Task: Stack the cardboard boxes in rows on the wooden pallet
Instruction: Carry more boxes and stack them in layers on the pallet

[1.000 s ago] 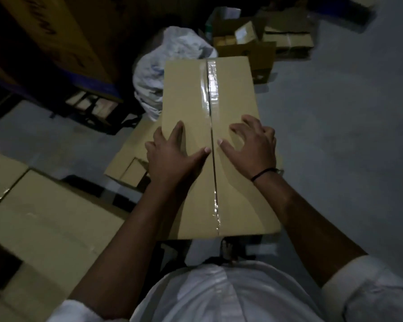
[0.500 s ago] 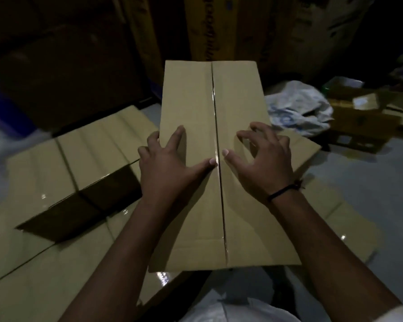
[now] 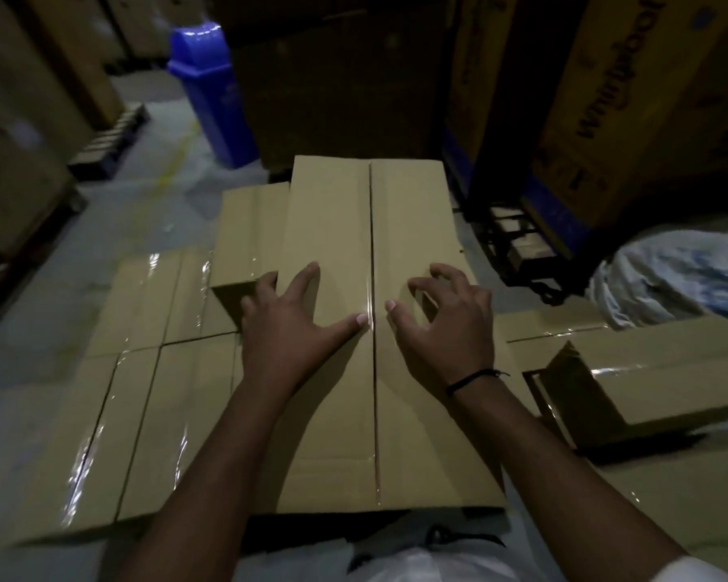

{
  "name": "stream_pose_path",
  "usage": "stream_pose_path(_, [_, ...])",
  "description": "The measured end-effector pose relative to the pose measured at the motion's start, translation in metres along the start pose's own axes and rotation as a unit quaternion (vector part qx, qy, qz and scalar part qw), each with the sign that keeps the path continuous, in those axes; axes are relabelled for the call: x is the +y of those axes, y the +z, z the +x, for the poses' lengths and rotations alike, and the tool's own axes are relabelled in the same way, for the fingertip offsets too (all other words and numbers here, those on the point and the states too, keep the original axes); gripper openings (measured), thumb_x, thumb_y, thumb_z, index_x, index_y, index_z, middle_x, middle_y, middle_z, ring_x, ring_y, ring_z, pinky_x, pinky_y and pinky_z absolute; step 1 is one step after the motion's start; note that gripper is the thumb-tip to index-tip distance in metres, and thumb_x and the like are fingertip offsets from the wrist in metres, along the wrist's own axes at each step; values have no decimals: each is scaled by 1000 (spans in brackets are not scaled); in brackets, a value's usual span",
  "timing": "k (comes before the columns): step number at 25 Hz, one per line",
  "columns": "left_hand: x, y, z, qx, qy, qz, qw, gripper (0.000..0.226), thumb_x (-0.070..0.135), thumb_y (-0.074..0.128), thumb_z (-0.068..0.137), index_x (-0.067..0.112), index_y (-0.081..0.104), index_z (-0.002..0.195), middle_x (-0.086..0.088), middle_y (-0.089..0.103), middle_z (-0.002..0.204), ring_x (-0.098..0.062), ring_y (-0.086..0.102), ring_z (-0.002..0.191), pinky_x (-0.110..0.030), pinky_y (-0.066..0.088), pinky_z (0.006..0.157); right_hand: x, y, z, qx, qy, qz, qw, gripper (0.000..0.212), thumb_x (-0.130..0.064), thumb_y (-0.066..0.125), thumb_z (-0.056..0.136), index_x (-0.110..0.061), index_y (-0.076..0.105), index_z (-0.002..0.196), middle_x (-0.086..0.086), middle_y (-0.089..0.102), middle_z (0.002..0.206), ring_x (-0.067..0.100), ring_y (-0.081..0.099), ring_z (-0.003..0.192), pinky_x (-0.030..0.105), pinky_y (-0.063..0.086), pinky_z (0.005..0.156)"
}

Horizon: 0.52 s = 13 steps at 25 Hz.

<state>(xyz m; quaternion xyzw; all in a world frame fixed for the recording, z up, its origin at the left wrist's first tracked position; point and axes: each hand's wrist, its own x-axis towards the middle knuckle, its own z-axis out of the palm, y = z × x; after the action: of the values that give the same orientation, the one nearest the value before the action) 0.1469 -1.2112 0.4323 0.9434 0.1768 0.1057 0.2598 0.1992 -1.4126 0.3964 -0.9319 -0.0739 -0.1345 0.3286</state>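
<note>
A long taped cardboard box (image 3: 333, 228) stretches away from my body in the centre of the view, above a low layer of matching boxes (image 3: 152, 392). My left hand (image 3: 286, 329) lies flat on its top, left of the centre seam, fingers spread. My right hand (image 3: 446, 329) rests on the top right of the seam with arched fingers, tips touching the cardboard. One box (image 3: 249, 233) of a second layer sits just left of the held box's far end. The wooden pallet under the boxes is hidden.
Another box (image 3: 648, 380) lies askew on the layer at the right. A blue bin (image 3: 211, 90) stands at the back left. Tall dark cartons (image 3: 606, 98) rise behind, a white sack (image 3: 669, 279) lies far right, and a loaded pallet (image 3: 114, 140) sits at the left.
My view has swung left, and the box has travelled with me from over the bare floor to above the layer of boxes. Both hands kept their places on its top.
</note>
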Motion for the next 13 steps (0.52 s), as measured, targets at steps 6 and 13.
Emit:
stream_pose_path(6, [-41, 17, -14, -1, -144, -23, 989, 102, 86, 69, 59, 49, 38, 148, -5, 25, 160, -38, 27, 142, -55, 42, 107, 1, 51, 8, -107, -51, 44, 992, 51, -64, 64, 81, -38, 63, 124, -10, 43, 148, 27, 37, 128, 43, 43, 103])
stream_pose_path(13, [-65, 58, -10, -24, -181, -53, 982, 98, 85, 71, 58, 48, 44, 145, -4, 29, 156, -37, 33, 140, -54, 44, 105, 42, 89, 20, -170, -41, 59, 983, 50, -60, 66, 83, -37, 62, 127, -10, 44, 146, 24, 36, 127, 40, 41, 104])
